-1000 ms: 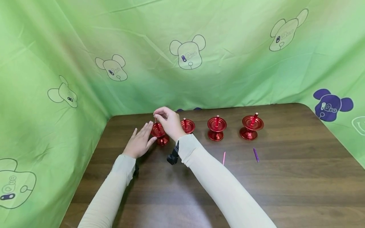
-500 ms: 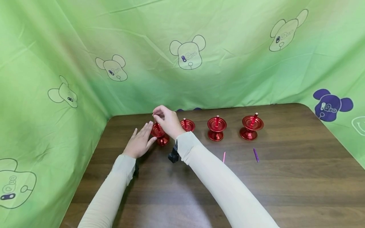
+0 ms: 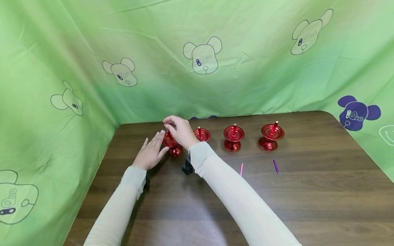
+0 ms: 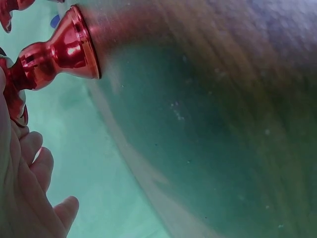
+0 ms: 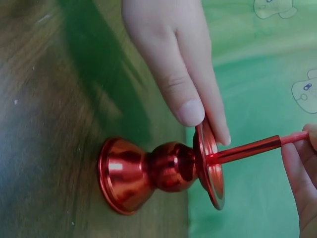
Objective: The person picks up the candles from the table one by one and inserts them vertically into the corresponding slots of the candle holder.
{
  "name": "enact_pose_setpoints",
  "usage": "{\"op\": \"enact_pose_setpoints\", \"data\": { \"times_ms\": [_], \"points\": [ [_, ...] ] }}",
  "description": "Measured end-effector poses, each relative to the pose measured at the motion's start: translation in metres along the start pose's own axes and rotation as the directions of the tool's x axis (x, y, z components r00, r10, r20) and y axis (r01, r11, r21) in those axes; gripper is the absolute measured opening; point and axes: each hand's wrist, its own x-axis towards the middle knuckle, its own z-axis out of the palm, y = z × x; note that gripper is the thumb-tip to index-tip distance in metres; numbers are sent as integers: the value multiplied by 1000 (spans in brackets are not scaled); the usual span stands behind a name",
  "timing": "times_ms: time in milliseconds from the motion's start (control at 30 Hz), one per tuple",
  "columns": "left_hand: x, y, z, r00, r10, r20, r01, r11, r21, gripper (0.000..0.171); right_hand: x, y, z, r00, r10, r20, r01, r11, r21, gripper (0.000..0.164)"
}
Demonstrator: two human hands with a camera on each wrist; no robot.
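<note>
The person seems to be fitting a thin pink candle (image 5: 293,138) into the red tube (image 5: 252,149) standing on the leftmost holder (image 5: 171,166). The right hand (image 3: 181,131) is pinching the candle at the tube's mouth, its grip closed between thumb and fingertips. The left hand (image 3: 149,151) is steadying the holder on the desk (image 3: 172,212), thumb and straight forefinger taking the dish's rim between them. The next move seems to be calling for keeping candle and tube in line while pressing gently.

How deep the candle is sitting is impossible to tell. The right hand is partly covering the second holder (image 3: 202,135), the right sleeve (image 3: 240,198) is hiding one end of a pink stick (image 3: 241,168), and the left wrist view is cutting off the holder's dish.
</note>
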Motion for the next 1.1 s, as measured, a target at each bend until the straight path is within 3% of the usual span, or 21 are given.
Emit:
{"op": "enact_pose_setpoints", "data": {
  "times_ms": [733,1100],
  "points": [
    [0,2,-1,1000,-6,-7,5,1000,-22,73,2,-4,-3,999,-4,48,6,999,-43,17],
    [0,1,3,1000,-2,-29,1,1000,-29,74,0,0,-2,999,11,50,-10,1000,-17,18]
  ]
}}
